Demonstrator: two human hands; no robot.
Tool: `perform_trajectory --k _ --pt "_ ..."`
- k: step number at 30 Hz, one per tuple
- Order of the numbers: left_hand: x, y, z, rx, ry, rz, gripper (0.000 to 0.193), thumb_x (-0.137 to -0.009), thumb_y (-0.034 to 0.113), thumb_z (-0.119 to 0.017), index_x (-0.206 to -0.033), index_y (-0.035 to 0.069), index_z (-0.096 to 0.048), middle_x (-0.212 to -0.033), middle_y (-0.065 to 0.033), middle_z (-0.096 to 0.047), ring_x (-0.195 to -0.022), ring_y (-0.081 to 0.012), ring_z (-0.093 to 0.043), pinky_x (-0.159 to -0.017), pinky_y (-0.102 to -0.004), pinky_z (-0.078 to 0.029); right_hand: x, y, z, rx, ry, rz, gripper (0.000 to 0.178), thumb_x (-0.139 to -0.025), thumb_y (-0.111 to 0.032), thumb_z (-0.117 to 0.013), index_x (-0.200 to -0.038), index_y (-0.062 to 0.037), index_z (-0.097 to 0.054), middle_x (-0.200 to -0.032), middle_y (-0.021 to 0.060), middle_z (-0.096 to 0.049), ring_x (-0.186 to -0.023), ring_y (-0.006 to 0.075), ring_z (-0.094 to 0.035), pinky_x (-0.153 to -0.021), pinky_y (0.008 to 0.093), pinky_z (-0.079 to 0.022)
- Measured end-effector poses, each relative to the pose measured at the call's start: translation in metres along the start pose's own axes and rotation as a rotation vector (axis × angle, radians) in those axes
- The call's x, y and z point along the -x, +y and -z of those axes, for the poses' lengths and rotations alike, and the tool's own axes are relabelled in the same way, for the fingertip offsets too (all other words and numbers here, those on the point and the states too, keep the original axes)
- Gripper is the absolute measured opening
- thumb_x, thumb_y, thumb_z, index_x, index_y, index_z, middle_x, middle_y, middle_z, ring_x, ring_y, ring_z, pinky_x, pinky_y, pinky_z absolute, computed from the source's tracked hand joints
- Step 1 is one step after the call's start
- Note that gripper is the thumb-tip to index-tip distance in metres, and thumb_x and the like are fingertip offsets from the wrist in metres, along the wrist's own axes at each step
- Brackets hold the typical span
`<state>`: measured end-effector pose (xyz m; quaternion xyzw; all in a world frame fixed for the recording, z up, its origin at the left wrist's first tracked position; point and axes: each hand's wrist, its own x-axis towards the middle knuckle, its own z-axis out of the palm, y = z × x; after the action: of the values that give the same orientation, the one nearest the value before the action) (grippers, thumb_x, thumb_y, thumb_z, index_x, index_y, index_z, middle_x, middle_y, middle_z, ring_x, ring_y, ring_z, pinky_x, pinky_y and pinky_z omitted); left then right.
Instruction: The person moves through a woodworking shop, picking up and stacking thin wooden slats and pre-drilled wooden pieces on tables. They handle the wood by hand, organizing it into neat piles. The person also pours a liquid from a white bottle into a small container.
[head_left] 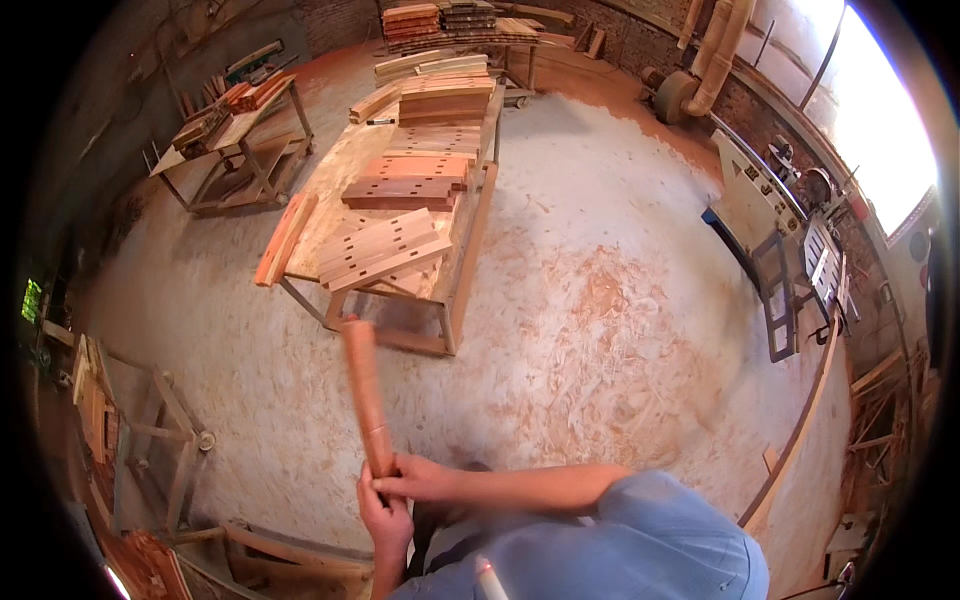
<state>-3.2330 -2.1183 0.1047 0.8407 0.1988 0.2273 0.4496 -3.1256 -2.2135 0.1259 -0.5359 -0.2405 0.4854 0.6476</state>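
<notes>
A reddish-brown length of wood (pixel 367 395) stands out in front of me, nearly upright in the picture, its edges slightly blurred. Around its lower end my left hand (pixel 384 518) is closed. My right hand (pixel 422 479) reaches across from the right and grips the same end just above, fingers wrapped over it. The wood's bottom is hidden by my hands. Beyond its far tip is a long workbench (pixel 330 205), with pale slotted wooden slats (pixel 375 245) lying fanned out at the near end.
Darker slotted pieces (pixel 405 190) and a stack of boards (pixel 445 100) lie farther along the bench. A second bench (pixel 235 135) stands far left. Woodworking machinery (pixel 760 200) lines the right wall. Shavings (pixel 610 340) litter the floor; a wooden frame (pixel 165 430) is near left.
</notes>
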Motion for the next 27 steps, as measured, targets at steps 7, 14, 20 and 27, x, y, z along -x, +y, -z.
perform_trajectory --k 7,14,20,27 --pt "-0.076 0.023 -0.085 -0.121 -0.346 -0.318 0.058 -0.082 0.012 -0.063 -0.134 -0.004 -0.043 -0.116 -0.024 -0.058 -0.102 -0.0383 -0.06 -0.086 -0.0431 -0.05 0.017 -0.006 0.116 -0.05 0.465 -0.03 0.033 -0.088 -0.029 -0.065 -0.092 0.0038 -0.066 -0.083 0.0114 -0.07 -0.078 0.0186 -0.066 -0.071 0.0327 -0.053" --pt "-0.168 0.042 -0.131 0.287 -0.926 0.24 0.053 -0.085 0.006 -0.064 -0.135 -0.001 -0.047 -0.104 -0.0131 -0.068 -0.092 -0.0158 -0.062 -0.08 -0.0292 -0.051 0.08 0.022 0.297 0.237 1.084 -0.147 0.03 -0.085 -0.021 -0.065 -0.103 0.0027 -0.059 -0.081 0.0081 -0.065 -0.076 0.0159 -0.063 -0.069 0.0318 -0.052" --pt "-0.276 0.138 -0.164 0.695 -1.598 0.246 0.055 -0.089 0.022 -0.068 -0.134 -0.003 -0.048 -0.103 -0.0107 -0.068 -0.095 -0.0172 -0.062 -0.086 -0.0293 -0.047 0.139 -0.001 0.39 0.02 1.339 -0.32 0.028 -0.085 -0.018 -0.065 -0.101 0.0014 -0.055 -0.078 0.0069 -0.06 -0.063 0.0154 -0.059 -0.056 0.0302 -0.051" --pt "-0.339 0.223 -0.289 0.725 -2.046 -0.048 0.062 -0.089 0.039 -0.065 -0.134 -0.001 -0.048 -0.098 -0.0119 -0.065 -0.091 -0.0271 -0.062 -0.081 -0.0349 -0.048 0.168 -0.015 0.465 -0.189 1.274 -0.382 0.023 -0.087 -0.016 -0.063 -0.101 0.0009 -0.054 -0.075 0.0053 -0.058 -0.059 0.0118 -0.056 -0.051 0.0277 -0.049"
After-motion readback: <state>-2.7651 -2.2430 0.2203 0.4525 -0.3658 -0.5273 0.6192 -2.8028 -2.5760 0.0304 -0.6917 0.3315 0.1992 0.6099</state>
